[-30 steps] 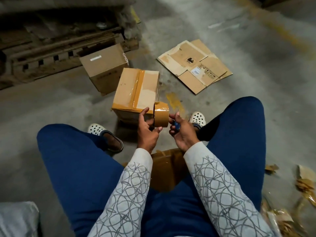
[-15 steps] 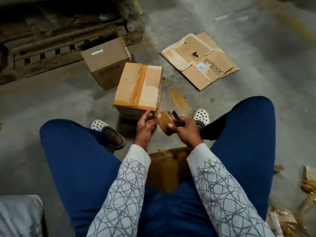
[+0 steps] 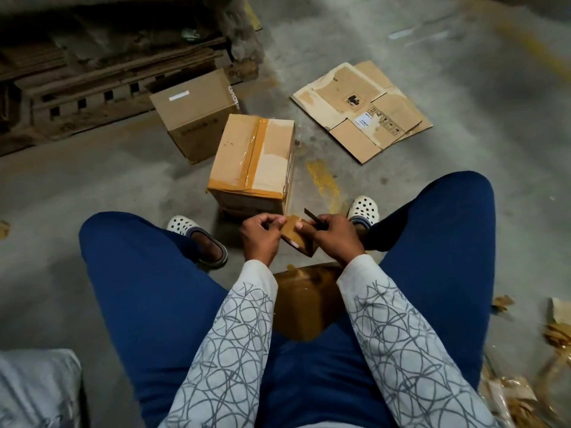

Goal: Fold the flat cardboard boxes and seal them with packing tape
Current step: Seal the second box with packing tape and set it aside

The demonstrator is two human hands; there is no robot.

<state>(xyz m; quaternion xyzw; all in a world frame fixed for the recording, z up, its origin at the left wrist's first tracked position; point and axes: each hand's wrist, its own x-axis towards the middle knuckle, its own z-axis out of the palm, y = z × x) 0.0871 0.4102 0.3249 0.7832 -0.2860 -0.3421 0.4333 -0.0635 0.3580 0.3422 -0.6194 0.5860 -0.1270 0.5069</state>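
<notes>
Stack of flattened dark cardboard [image 3: 92, 66] along the far left edge; grey cloth bundle [image 3: 37, 387] in the near left corner. Between them, bare grey concrete floor [image 3: 92, 180], open up to the left knee. Next, a plain brown cardboard box with a white label [image 3: 191, 118], its near corner just behind a taped-shut brown cardboard box [image 3: 251, 162] with a tape strip down the top seam and its near edge just ahead of the hands.

Left hand [image 3: 259, 239] with fingers curled, thumb and forefinger pinching the rim of a roll of brown packing tape [image 3: 298, 240], held in the air between the knees. Right hand [image 3: 336, 239] clamped on the roll's other side, a thin dark blade [image 3: 311, 216] jutting up from its fingers. Below the hands, a tape-wrapped brown box [image 3: 306, 304] between the thighs.

Farther right, flat brown cardboard sheets [image 3: 361, 109] spread on the floor, well apart from the taped box, open concrete all around. At the right edge, torn brown scraps [image 3: 553, 335].
</notes>
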